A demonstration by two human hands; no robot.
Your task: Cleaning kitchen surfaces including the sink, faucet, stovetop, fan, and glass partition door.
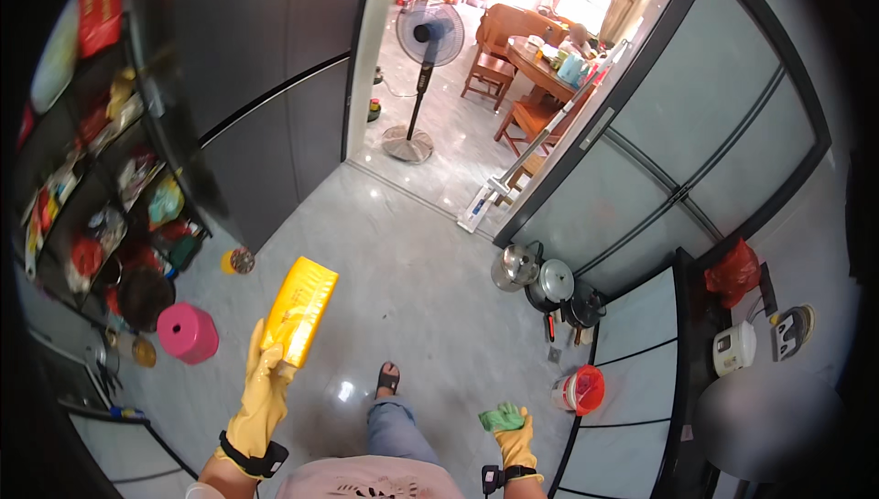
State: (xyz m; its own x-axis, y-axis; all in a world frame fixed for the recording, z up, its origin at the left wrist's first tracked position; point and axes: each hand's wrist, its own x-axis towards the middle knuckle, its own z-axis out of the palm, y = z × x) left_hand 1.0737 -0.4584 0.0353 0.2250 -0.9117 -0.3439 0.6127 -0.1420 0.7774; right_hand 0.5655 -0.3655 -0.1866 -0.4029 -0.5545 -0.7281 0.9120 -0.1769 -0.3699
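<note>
Both hands wear yellow rubber gloves with black straps at the wrists. In my left hand [264,379] is a glossy yellow plastic-wrapped pack [301,310], gripped at its lower end and raised above the floor. The pack bears writing and looks like a tissue pack. My right hand [516,445], lower at the right, is closed around a crumpled green cloth [503,416]. The pink plastic stool [187,333] stands on the floor left of my left hand. A white bucket with a red liner [580,390] stands just beyond my right hand.
Lidded pots [555,280] stand by the sliding glass door [687,121]. A flat mop [491,197] leans in the doorway, with a standing fan [429,32] beyond. Crowded shelves [89,204] line the left. A jar [240,261] sits on the tiled floor [405,258]. People are in the far room.
</note>
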